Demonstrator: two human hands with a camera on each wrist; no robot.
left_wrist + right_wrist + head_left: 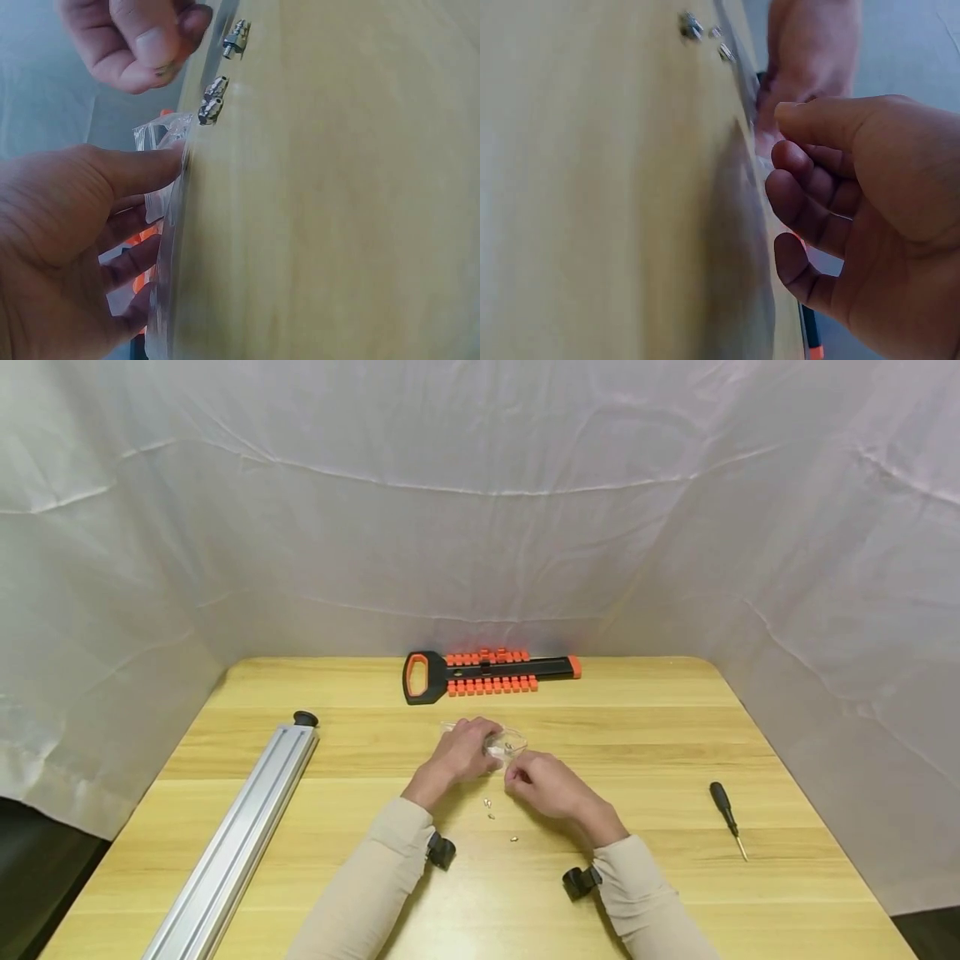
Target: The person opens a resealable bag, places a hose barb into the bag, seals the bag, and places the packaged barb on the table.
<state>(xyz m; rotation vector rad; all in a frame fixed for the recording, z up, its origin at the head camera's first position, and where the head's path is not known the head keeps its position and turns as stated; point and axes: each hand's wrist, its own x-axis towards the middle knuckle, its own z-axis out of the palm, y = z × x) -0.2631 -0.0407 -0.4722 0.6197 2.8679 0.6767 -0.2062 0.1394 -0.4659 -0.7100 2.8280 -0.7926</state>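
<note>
My left hand (467, 750) holds a crinkled clear plastic bag (513, 742), its thumb pressed along the near edge in the left wrist view. A small metal piece shows through the plastic. Close to the bag's right side is my right hand (551, 783), its fingers curled and the thumb drawn up to the index finger. Nothing distinct shows between those fingertips in the right wrist view (840, 202). Several small shiny metal fittings (212, 100) with ridged bodies lie on the table just in front of the hands; one fitting (513, 839) lies apart, nearer me.
At the back edge lies a black and orange tool holder (551, 669) with a loop handle. A long silver aluminium rail (240, 835) with a black knob runs along the left. A black-handled screwdriver (722, 803) rests at the right. Grey-white curtains (480, 543) enclose the wooden table (637, 727).
</note>
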